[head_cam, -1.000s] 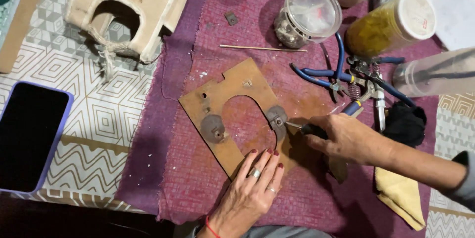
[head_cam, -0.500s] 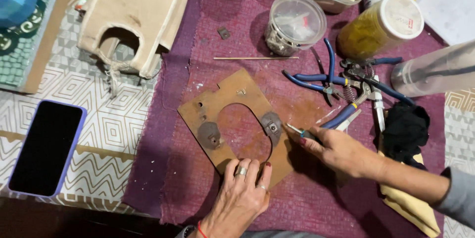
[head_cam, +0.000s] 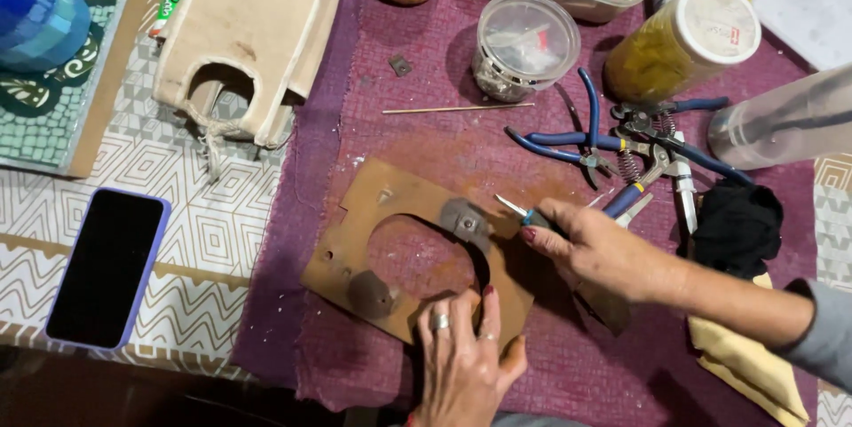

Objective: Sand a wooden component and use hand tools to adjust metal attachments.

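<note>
1. Left hand [head_cam: 461, 365]: laid flat on the near edge of the brown cut-out board [head_cam: 408, 258], fingers lightly spread and pressing down, ringed finger nearest the round opening. Nothing is pinched.
2. Right hand [head_cam: 595, 249]: fingers closed together around the small blue-handled tool [head_cam: 524, 212], its metal tip projecting just beyond the fingertips toward the grey disc [head_cam: 463, 217] on the far rim of the opening.
3. Board position: lies on the purple cloth [head_cam: 444, 152], directly under the left fingers and just left of the right fingertips; a second grey disc [head_cam: 368, 294] sits just beyond the left fingertips.
4. Judgement on method: keep the left palm's pressure steady so the board cannot pivot, steer the tip low and square at the disc, and keep the left fingertips clear of its line.
5. Nearby: blue-handled pliers [head_cam: 586, 143] lie beyond the right knuckles.
</note>
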